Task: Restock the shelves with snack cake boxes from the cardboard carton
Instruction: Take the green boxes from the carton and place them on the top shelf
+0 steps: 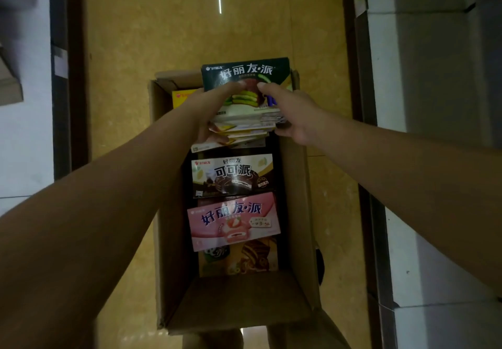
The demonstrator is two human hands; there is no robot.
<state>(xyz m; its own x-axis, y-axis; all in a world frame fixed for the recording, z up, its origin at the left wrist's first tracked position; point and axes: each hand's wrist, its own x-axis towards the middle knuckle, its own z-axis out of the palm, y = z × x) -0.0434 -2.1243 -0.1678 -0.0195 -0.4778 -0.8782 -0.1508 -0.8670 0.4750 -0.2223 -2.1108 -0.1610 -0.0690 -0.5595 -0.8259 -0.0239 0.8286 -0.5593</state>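
Carton (297,213), open, on floor (190,22): near end holds a brown box (244,259), then a pink box (233,221) partly over it, then a cocoa box (232,176), all face up.
Left hand (212,104) and right hand (293,115), over the carton's far half: fingers (231,86) curled round a stack (241,128) of several boxes, one hand at each end, green box (244,73) on top.
Yellow box (182,96): far left corner, mostly hidden.
Shelves (423,63): either side, contents unclear.
Risk, judged: lower boxes sit fanned and askew; squeezed only from the ends, one may slide out and drop into the carton, denting corners; green box, pinned by fingertips, could tip off during the lift
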